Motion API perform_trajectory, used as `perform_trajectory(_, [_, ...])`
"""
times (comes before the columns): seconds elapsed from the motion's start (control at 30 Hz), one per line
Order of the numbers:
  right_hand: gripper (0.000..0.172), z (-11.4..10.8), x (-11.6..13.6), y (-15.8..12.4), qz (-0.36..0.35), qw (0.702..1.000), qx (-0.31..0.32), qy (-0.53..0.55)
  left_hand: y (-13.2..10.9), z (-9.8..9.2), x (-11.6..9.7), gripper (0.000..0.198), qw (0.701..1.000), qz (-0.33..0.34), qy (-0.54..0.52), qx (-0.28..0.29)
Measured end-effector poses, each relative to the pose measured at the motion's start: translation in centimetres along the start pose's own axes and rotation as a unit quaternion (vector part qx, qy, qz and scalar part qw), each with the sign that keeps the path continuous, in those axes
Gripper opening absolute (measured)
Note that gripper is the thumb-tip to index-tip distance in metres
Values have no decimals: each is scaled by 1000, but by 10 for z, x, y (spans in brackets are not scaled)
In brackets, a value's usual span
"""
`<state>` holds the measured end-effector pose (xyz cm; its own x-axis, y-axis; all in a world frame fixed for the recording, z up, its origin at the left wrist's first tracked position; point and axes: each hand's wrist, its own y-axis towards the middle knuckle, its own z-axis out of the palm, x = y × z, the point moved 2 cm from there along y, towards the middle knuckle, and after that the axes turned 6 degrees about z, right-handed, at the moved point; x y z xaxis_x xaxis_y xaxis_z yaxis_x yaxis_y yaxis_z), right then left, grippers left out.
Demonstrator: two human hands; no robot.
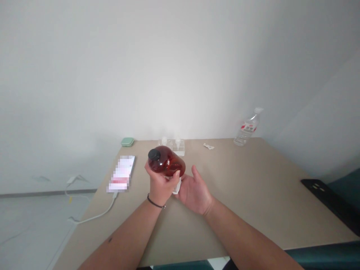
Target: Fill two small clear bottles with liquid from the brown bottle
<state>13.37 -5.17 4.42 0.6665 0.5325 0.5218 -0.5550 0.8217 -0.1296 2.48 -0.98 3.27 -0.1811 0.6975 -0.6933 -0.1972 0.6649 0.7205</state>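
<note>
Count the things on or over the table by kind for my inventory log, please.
Red bottle, held in the left hand with the right hand beside it: 1
Water bottle: 1
Small clear bottles: 2
Phone: 1
Green case: 1
Wrapper: 1
Total: 7

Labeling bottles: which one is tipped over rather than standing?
The dark red bottle with the black cap, held tilted in the left hand. The clear water bottle stands at the table's far right.
</note>
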Motion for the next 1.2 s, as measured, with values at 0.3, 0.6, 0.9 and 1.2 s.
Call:
perform_trajectory(0.3, [78, -2, 1, -2, 1, 1000, 9, 14, 5, -3, 4, 90, 1000, 9, 20, -11])
perform_trajectory(0.6, [81, -6, 4, -4, 0, 1000, 0, 23, 6, -3, 9, 90, 1000, -5, 12, -13])
perform_trajectory(0.9, [78, -8, 10, -8, -3, 999, -35, 34, 6, -3, 11, 91, 1000, -18, 18, -14])
perform_trajectory(1.2, [77, -5, 16, -11, -23, 998, -57, 31, 7, -3, 12, 90, 1000, -16, 19, -20])
